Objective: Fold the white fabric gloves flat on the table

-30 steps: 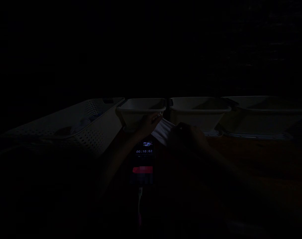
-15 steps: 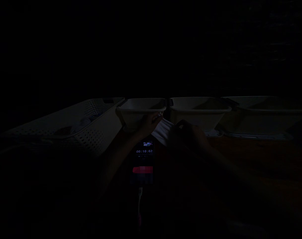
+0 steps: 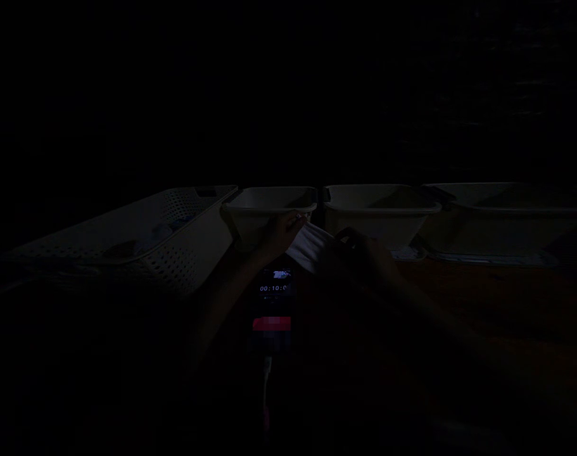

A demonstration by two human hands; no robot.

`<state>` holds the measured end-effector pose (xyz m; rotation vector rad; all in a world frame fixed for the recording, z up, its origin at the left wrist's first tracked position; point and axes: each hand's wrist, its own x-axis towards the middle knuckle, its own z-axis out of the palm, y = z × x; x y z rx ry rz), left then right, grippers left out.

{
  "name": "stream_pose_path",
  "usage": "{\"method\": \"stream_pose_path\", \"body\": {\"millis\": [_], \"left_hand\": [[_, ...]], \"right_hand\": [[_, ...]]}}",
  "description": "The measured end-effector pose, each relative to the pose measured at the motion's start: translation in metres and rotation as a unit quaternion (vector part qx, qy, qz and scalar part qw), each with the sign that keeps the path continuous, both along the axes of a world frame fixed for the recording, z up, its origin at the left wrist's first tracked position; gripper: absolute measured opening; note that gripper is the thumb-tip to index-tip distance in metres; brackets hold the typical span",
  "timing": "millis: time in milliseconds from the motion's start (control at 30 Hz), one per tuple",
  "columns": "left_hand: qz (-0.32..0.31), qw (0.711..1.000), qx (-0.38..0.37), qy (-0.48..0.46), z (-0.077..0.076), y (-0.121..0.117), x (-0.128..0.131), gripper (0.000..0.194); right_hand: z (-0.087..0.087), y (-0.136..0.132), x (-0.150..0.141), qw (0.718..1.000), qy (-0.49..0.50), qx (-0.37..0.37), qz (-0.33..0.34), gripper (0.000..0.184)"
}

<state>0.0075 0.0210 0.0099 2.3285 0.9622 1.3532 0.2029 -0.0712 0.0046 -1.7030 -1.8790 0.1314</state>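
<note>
The whitish cloth (image 3: 309, 246) looks stretched, faintly creased; its right side shadowed

Left grip (image 3: 283, 231) and right grip (image 3: 367, 250) are bare hands; behind each, a bare, slender forearm (image 3: 234, 282), deeply shadowed.

Your left forearm (image 3: 238, 278) slants in from 7 o'clock; left hand (image 3: 279, 235) pinching, fingertips toward 2. Your right forearm (image 3: 418, 304) from 4 o'clock; right hand (image 3: 370, 254) curled, fingertips toward 10. Both elbows lost in dark.
</note>
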Motion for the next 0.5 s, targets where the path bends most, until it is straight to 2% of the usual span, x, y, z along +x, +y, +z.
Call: {"method": "stream_pose_path", "body": {"millis": [133, 500], "left_hand": [[-0.001, 1.0, 0.003, -0.002, -0.0004, 0.0023, -0.0018, 0.027], [0.012, 1.0, 0.003, 0.008, -0.0012, 0.0039, -0.0028, 0.03]], "right_hand": [[-0.0046, 0.0023, 0.0023, 1.0, 0.011, 0.012, 0.023, 0.026], [-0.0105, 0.0051, 0.005, 0.999, -0.006, 0.0, 0.033, 0.031]]}}
